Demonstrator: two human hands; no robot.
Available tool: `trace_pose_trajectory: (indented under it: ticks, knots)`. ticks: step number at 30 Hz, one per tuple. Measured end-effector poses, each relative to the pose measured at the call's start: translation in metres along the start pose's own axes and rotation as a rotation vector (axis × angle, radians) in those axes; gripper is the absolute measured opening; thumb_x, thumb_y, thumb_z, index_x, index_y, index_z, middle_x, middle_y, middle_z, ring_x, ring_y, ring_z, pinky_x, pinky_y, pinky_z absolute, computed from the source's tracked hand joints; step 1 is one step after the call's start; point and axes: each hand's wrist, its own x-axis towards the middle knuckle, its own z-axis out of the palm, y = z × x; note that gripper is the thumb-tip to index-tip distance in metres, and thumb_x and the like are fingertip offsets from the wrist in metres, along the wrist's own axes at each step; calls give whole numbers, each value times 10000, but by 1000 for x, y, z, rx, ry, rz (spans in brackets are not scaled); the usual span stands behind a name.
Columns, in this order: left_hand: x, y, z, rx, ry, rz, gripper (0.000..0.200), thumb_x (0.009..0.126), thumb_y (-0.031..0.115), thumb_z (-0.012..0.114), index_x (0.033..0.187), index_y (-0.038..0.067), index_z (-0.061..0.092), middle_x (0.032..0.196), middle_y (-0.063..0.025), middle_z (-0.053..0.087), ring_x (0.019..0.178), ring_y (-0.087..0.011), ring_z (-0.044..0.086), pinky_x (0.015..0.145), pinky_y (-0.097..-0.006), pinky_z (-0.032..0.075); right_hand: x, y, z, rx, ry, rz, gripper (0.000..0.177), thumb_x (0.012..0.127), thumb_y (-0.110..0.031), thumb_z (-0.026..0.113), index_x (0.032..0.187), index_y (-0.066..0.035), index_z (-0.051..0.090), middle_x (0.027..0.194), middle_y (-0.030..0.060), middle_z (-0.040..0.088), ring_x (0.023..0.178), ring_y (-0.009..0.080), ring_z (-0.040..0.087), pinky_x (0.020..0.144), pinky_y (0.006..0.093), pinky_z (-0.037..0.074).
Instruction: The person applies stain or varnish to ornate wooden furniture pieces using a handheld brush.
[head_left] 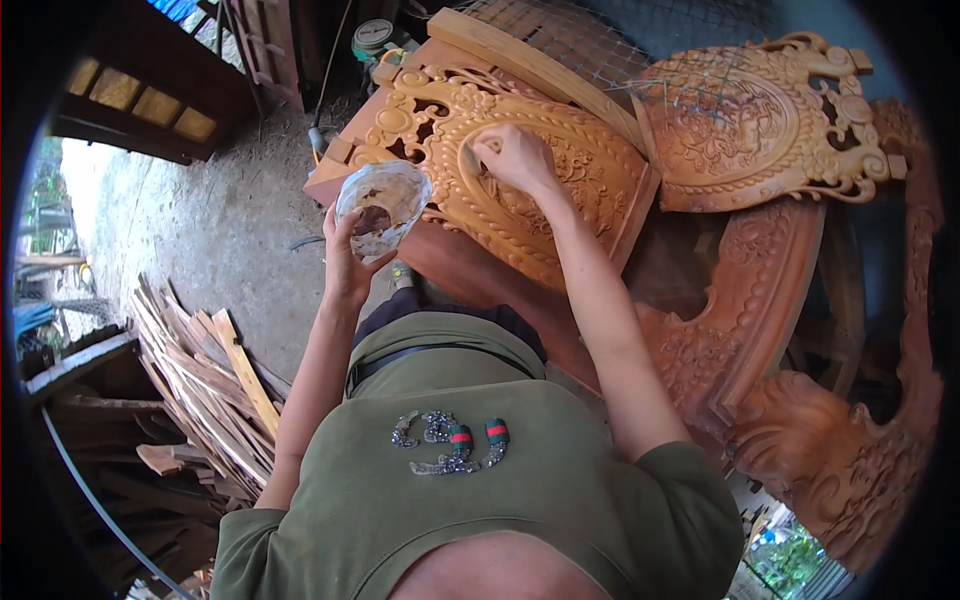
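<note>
My left hand (pixel 350 262) grips a shallow whitish bowl (pixel 403 182) by its near side. Its inside is stained with brown residue, and a darker patch lies at the bottom. The fingers of my right hand (pixel 515 160) are pinched together on the oval centre of a carved wooden panel (pixel 470 220). Whatever they hold is too small and too covered to make out. Raised floral relief, a beaded oval border and pierced scrollwork at the left end mark this orange-brown panel.
A second carved panel (pixel 740 130) lies to the right, beside a wooden rail (pixel 535 65) and wire mesh (pixel 590 40). Large carved furniture parts (pixel 740 290) stand at the right. Scrap wood strips (pixel 200 370) are heaped at lower left. A lidded can (pixel 374 36) stands behind.
</note>
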Motion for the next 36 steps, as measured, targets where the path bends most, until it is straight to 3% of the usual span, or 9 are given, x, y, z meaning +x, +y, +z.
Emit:
trace_pose_trajectory:
  ticks: [6,12,14,16,19,22,23,25,36]
  knots:
    - [-3,3,5,18,-45,-3,711,888,434,622,1489,297,267,1494,-91,373,1355,-333,411,1021,-649,399,4,6,9,-242,2,-208,229,899,-220,635,1094,-180,747,1038,103,738,884,298,711,805,420,561]
    - [-2,-1,-5,-25,-21,17,703,876,439,634,1468,288,286,1486,-86,385,1353,-326,415,1018,-646,400,-46,11,-28,-25,-392,-249,254,880,-265,654,1099,-179,751,1048,108,735,907,286,705,824,406,551]
    - [-3,-3,-7,-19,-2,-2,711,873,441,637,1470,285,284,1482,-88,390,1350,-325,418,1023,-652,390,-56,5,-55,-153,-540,-99,270,877,-309,649,1087,-180,757,1038,101,740,923,289,703,832,405,546]
    - [-5,-4,-8,-5,-12,-15,710,874,442,636,1470,282,286,1481,-89,395,1349,-324,421,1026,-656,384,-62,5,-59,-190,-451,-24,277,886,-337,630,1056,-163,761,1008,100,745,920,299,703,841,411,542]
    - [-3,-5,-6,2,-38,-40,703,877,445,633,1470,278,294,1479,-91,406,1349,-321,427,1033,-663,373,-58,2,-44,-99,-6,64,268,915,-336,611,1028,-144,760,967,93,757,861,248,728,830,393,542]
    - [-2,-3,-2,-3,-61,-39,691,885,446,627,1470,272,303,1479,-91,416,1352,-317,432,1038,-660,372,-54,33,1,272,-17,104,262,941,-311,612,1028,-108,753,927,91,762,764,186,742,784,355,544]
    - [-2,-2,0,-6,-69,-29,685,889,445,623,1470,266,307,1480,-91,419,1352,-316,435,1040,-657,375,-60,44,11,255,-3,207,240,871,-326,627,1005,-188,771,921,147,739,834,354,711,761,416,556]
    - [-3,1,3,-7,-75,-18,681,893,443,620,1470,257,308,1481,-89,418,1350,-316,439,1037,-651,384,-86,58,12,290,74,305,250,860,-326,625,999,-175,768,912,141,739,824,360,707,746,419,553]
    - [3,-7,1,26,-112,-62,663,897,428,617,1456,244,312,1469,-90,426,1336,-317,453,1038,-645,391,-182,67,-54,-393,331,753,253,866,-324,583,939,-151,752,895,164,730,877,418,692,782,497,557]
